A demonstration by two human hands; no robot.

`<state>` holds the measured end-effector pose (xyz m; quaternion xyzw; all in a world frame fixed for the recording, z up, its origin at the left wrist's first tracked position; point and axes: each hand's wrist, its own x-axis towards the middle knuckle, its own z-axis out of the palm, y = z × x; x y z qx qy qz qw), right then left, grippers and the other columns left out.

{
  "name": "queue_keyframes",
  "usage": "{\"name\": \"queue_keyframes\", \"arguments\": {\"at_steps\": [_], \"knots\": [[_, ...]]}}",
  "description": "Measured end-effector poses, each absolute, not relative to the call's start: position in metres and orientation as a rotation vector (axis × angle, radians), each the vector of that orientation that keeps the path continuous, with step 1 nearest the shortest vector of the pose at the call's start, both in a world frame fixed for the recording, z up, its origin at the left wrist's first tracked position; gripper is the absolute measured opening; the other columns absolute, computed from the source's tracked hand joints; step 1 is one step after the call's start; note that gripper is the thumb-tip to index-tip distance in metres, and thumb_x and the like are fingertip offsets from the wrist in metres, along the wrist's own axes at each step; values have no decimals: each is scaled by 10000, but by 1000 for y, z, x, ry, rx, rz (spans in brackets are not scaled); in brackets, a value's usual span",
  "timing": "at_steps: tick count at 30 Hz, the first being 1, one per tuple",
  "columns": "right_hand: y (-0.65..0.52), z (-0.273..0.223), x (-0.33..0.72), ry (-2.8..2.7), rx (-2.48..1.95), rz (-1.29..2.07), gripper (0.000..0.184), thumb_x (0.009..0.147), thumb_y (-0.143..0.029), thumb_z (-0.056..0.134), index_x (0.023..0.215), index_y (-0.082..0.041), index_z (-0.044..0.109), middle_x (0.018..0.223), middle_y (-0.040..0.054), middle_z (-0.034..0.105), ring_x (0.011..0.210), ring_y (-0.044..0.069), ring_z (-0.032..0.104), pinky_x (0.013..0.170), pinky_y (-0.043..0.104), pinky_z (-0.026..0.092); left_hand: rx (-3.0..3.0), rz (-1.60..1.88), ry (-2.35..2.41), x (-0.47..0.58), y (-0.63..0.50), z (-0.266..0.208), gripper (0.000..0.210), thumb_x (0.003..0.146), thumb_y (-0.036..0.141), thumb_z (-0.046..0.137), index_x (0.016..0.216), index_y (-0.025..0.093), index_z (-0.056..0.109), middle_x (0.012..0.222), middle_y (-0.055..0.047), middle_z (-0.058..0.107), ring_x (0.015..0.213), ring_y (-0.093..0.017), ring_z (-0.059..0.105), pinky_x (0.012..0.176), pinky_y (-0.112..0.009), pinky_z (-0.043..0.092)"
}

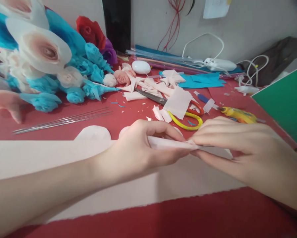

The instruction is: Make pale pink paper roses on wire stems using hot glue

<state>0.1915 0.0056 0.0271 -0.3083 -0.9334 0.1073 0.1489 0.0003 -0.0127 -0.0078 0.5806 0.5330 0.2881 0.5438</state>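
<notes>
My left hand (143, 148) is closed around a rolled piece of pale pink crepe paper (167, 143), its narrow end pointing right. At that narrow end, the fingertips of my right hand (240, 148) pinch the paper together with a thin metal wire (206, 146), which runs back under the palm. Below both hands lies a wide pale pink paper strip (101, 195) with a wavy near edge. Rounded pale paper petals (93, 133) rest just beyond the strip, partly covered by it and by my hand.
Scissors (185, 124) with yellow and red handles lie among paper scraps (179, 100). A yellow screwdriver-like tool (240, 115) is at right, near a green panel (284, 102). Several loose wires (64, 121) lie at left, before a heap of paper flowers (46, 53). A white power strip (220, 64) sits behind.
</notes>
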Motion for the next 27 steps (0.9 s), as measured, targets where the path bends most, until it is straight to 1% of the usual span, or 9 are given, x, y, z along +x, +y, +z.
{"name": "queue_keyframes", "arguments": {"at_steps": [3, 8, 11, 17, 22, 27], "knots": [[5, 28, 193, -2666, -881, 230, 170, 861, -145, 510, 731, -196, 606, 764, -19, 673, 699, 126, 609, 612, 245, 461, 1363, 673, 1298, 1, -13, -8, 133, 661, 409, 714, 678, 277, 707, 611, 54, 666, 541, -99, 524, 442, -149, 363], [2, 29, 194, -2576, -971, 181, 81, 840, -195, 562, 829, -250, 620, 827, -73, 677, 748, 109, 616, 693, 200, 487, 1364, 678, 1275, 1, -12, -5, 103, 667, 393, 711, 673, 290, 711, 599, 71, 659, 511, -80, 502, 418, -129, 344], [0, 29, 193, -2564, -1017, 202, 81, 844, -217, 561, 818, -274, 613, 813, -86, 665, 736, 106, 611, 671, 191, 486, 1369, 703, 1305, 1, -12, -4, 115, 663, 397, 719, 644, 284, 708, 589, 85, 662, 508, -69, 516, 421, -123, 344], [0, 29, 194, -2574, -1021, 211, 90, 851, -212, 543, 813, -263, 607, 813, -67, 658, 731, 111, 616, 658, 183, 494, 1434, 689, 1223, -3, -12, -7, 174, 702, 474, 675, 701, 304, 711, 667, 100, 701, 627, -81, 603, 507, -101, 407], [1, 28, 195, -2575, -992, 179, 75, 820, -188, 568, 810, -247, 615, 811, -56, 659, 716, 119, 622, 626, 187, 498, 1459, 701, 1185, -4, -11, -12, 163, 709, 459, 676, 739, 304, 717, 689, 101, 708, 638, -85, 611, 506, -96, 418], [-1, 29, 193, -2563, -931, 186, 93, 800, -144, 598, 782, -233, 614, 769, -72, 646, 678, 80, 597, 603, 142, 475, 1455, 711, 1170, -4, -10, -12, 202, 709, 479, 669, 728, 283, 716, 657, 90, 698, 595, -67, 594, 474, -78, 400]]}}
